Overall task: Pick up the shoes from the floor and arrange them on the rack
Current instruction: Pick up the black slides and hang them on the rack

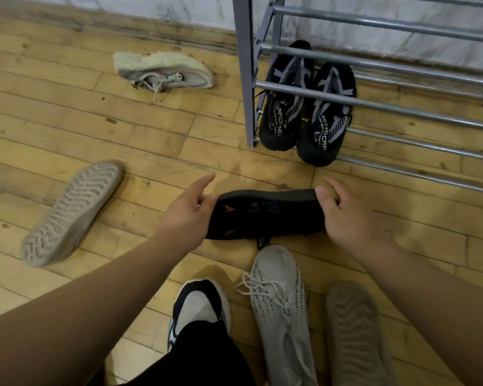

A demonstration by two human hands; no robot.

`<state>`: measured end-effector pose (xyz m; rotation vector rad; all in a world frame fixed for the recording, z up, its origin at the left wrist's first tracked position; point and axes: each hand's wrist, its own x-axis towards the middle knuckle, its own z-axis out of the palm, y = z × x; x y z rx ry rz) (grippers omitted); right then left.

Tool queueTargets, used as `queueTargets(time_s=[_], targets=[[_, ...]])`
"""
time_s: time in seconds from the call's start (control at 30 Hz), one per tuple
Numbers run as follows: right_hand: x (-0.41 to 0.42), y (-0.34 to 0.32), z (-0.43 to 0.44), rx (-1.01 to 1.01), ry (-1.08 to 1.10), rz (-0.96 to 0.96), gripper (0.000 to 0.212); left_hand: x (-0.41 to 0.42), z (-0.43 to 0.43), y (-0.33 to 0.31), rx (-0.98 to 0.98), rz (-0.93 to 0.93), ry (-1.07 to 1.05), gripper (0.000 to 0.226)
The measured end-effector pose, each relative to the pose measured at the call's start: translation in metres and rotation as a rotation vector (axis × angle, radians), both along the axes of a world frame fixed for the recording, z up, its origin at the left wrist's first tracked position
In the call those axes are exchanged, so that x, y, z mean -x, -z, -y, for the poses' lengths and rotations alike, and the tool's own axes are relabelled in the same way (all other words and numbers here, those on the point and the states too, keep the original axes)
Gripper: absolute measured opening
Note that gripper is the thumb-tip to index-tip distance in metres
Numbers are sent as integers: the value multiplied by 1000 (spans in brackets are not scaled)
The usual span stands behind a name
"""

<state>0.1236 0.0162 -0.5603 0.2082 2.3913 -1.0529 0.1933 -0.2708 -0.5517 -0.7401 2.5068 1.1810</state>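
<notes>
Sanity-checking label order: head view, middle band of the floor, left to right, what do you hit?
upturned grey shoe → left hand → black shoe, gripped at both ends → right hand

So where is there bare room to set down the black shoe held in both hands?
Free: lowest bars of the grey metal rack, right of the black patterned pair; wood floor between the overturned beige shoe and the rack post. Crowded: nearest the person, around the white laced sneaker and overturned grey sole.

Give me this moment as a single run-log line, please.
left hand: holds black shoe, one end | right hand: holds other end | sole faces camera | black patterned pair on rack
</notes>
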Motion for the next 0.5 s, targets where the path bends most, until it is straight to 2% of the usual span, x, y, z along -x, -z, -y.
queueTargets(time_s=[0.1, 0.17, 0.23, 0.33, 0.5], targets=[[3, -5, 6, -37, -14, 19, 62, -4, -1, 4, 42, 28, 187, 50], [2, -13, 8, 46, -44, 11, 54, -14, -1, 4, 85, 105, 307, 62], [-3, -22, 10, 144, -93, 36, 47, -23, 7, 4, 79, 176, 334, 71], [-11, -43, 23, 216, -153, 62, 40, -35, 28, -6, -3, 185, 231, 70], [-14, -122, 86, 260, -271, -66, 36, -72, 72, -70, -62, 38, 27, 64]])
